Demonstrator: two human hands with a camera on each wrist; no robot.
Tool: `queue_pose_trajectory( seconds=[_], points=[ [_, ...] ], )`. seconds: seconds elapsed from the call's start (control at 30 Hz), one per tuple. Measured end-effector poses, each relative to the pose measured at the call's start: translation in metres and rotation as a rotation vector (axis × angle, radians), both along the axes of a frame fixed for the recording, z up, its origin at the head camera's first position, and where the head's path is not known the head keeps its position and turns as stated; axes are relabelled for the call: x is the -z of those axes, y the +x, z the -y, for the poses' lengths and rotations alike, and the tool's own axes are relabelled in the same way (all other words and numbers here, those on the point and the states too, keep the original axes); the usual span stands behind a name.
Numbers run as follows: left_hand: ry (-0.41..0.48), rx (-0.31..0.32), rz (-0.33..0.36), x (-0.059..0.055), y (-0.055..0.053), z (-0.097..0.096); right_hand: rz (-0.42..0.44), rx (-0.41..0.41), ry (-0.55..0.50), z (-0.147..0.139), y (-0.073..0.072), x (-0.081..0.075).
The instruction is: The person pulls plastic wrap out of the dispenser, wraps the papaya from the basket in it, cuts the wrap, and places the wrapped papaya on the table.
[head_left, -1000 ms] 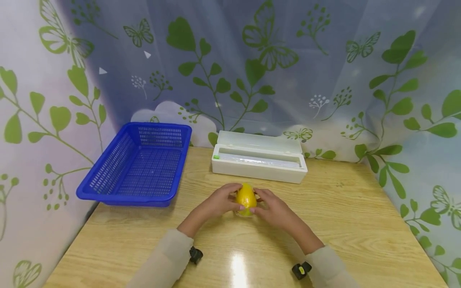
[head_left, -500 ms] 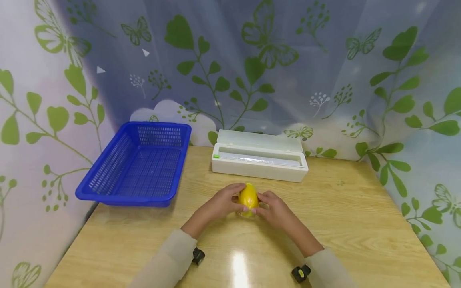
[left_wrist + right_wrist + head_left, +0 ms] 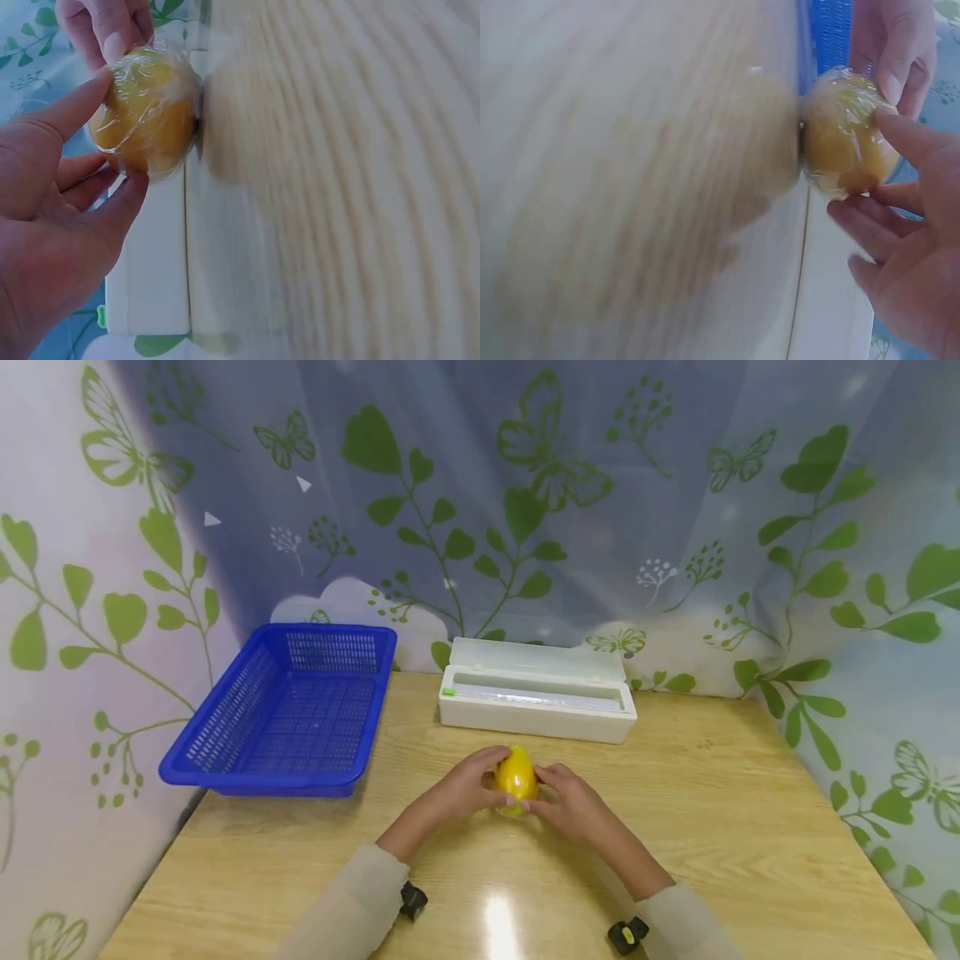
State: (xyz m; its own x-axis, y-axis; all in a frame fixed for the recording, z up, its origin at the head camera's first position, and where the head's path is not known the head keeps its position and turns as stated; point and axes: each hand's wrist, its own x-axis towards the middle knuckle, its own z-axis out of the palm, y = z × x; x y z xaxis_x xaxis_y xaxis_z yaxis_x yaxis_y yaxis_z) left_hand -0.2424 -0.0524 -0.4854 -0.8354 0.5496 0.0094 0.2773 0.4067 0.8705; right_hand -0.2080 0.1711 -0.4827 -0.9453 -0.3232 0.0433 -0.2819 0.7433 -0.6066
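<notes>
A yellow egg-shaped fruit [image 3: 517,774] wrapped in clear cling film stands upright close over the table, between both hands. My left hand [image 3: 468,785] grips its left side, the thumb [image 3: 71,109] on the near face and the other fingers curled round the side and back. From the right, my right hand [image 3: 566,797] holds it the same way, with its thumb [image 3: 907,135] pressing the film. In the head view the two thumb tips almost meet at the front of the fruit. Wrinkled, shiny film shows on the wrapped fruit [image 3: 847,139] in both wrist views.
Behind the hands sits a long white cling-film box [image 3: 536,718], its lid raised and a film roll [image 3: 532,697] inside. A blue perforated basket [image 3: 273,779] stands at the back left of the wooden table [image 3: 735,827]. A leaf-patterned curtain [image 3: 465,468] closes off the back.
The fruit has turned slightly in the hands, and its greenish lower end shows less at the front. Both thumbs have shifted a little on it. The head view has tilted slightly.
</notes>
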Motion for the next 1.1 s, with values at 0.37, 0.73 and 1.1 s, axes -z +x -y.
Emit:
queue_pose_trajectory(
  seconds=[0.37,0.73,1.1],
  points=[
    [0.02,-0.066,0.013,-0.001,0.005,0.006,-0.084,-0.032,0.043,-0.008,0.0,-0.001],
    [0.04,-0.069,0.029,0.001,0.005,0.011,-0.07,-0.001,0.017,-0.007,0.001,-0.001],
    [0.081,-0.106,0.064,0.001,0.005,0.021,0.032,0.039,-0.016,-0.003,0.004,0.0]
  ],
)
